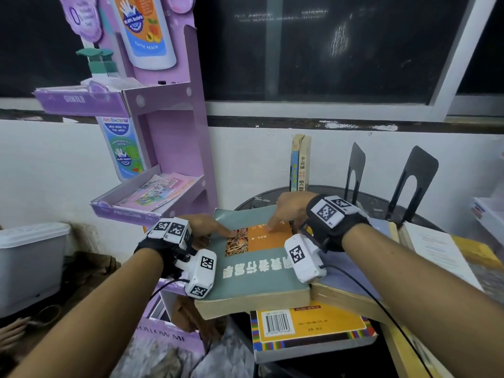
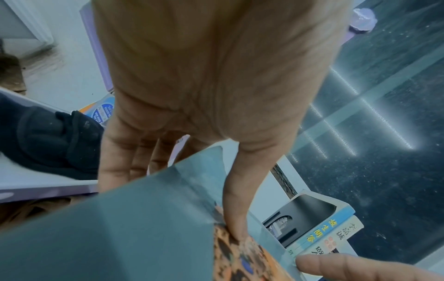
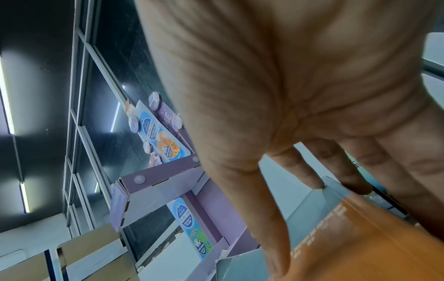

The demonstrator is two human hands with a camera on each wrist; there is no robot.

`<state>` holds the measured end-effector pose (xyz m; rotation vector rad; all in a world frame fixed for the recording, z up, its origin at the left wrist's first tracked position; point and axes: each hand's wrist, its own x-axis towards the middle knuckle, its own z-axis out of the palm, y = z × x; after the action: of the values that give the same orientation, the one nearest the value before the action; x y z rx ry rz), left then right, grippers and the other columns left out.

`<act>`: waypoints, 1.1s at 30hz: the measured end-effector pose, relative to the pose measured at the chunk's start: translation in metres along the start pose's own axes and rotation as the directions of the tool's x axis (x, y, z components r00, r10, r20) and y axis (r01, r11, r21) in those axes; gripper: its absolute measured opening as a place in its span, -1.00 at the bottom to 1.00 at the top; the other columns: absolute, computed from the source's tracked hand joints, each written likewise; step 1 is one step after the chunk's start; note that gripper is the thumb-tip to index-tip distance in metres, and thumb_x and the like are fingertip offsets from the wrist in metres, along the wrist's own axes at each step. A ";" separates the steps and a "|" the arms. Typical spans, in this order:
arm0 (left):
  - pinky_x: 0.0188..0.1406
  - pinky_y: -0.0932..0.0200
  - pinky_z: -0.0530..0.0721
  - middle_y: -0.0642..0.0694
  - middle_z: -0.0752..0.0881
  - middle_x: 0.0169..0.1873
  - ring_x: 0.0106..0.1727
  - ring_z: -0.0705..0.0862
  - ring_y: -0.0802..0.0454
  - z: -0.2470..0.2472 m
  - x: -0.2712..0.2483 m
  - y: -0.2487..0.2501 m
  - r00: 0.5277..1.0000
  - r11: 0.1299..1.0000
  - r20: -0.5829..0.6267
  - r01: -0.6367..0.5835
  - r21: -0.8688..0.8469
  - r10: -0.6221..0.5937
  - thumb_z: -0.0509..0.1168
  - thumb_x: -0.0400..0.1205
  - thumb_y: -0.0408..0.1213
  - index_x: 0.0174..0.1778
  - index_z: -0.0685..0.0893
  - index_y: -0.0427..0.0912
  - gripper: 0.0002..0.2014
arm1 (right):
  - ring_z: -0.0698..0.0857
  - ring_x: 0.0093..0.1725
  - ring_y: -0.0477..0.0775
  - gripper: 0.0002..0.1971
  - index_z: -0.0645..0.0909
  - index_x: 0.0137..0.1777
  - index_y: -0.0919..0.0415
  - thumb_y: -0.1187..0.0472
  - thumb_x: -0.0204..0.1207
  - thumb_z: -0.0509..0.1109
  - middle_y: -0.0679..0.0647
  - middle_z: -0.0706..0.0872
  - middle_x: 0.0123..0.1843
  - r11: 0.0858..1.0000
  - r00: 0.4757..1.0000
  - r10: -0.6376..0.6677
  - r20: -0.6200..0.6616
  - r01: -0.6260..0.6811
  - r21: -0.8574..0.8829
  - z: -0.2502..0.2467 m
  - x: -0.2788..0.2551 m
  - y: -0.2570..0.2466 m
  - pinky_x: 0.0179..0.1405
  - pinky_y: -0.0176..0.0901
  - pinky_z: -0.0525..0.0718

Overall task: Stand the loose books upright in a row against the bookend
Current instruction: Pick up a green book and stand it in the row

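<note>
A thick grey-green paperback book with an orange panel and a patterned picture on its cover [image 1: 253, 266] is held by both hands, face up and roughly level, above the round dark surface [image 1: 377, 207] and over other loose books. The left hand [image 1: 203, 230] takes it at its left edge: the thumb [image 2: 236, 214] presses down on the cover by the patterned picture while the fingers [image 2: 113, 161] reach below the book, so this grip is closed on the book between thumb and fingers. The right hand [image 1: 290, 211] takes the far right part: its thumb lies on the orange panel and its fingers [image 3: 302, 169] reach over the far edge, a grip likewise grasping the book. Beneath the near edge of the held book lies a flat yellow-orange book with a barcode and a striped multicoloured border [image 1: 311, 332], and to the right of it a thick book with a lavender cover and yellowed page edges [image 1: 346, 290]. Further right an open book with white printed pages [image 1: 439, 249] rests on the pile. At the back of the surface two thin books, one with a blue spine and one with a cream spine [image 1: 300, 166], stand upright side by side near the white wall. Right of them, apart, stand two black metal bookends [image 1: 354, 173], each an upright plate with a slot. To the left rises a purple cardboard display stand with shelves and soap bottles [image 1: 163, 115].
</note>
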<state>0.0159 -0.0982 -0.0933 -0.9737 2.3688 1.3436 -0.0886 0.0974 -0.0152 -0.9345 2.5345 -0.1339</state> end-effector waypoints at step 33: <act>0.15 -0.39 0.66 -0.35 0.78 0.01 0.02 0.76 -0.36 -0.005 -0.056 0.056 0.975 0.870 -0.083 -0.220 -0.440 0.205 0.57 0.37 -0.25 0.22 0.63 -0.35 -0.47 | 0.72 0.12 0.25 -0.29 0.43 0.39 0.31 0.22 0.28 0.68 0.22 0.66 0.22 0.944 0.965 0.048 -0.259 0.041 0.327 -0.010 -0.036 0.013 0.09 0.11 0.74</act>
<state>0.0214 -0.0588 -0.0242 -0.8592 2.2884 2.0387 -0.0761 0.1297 0.0042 -0.8211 2.6337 -0.7035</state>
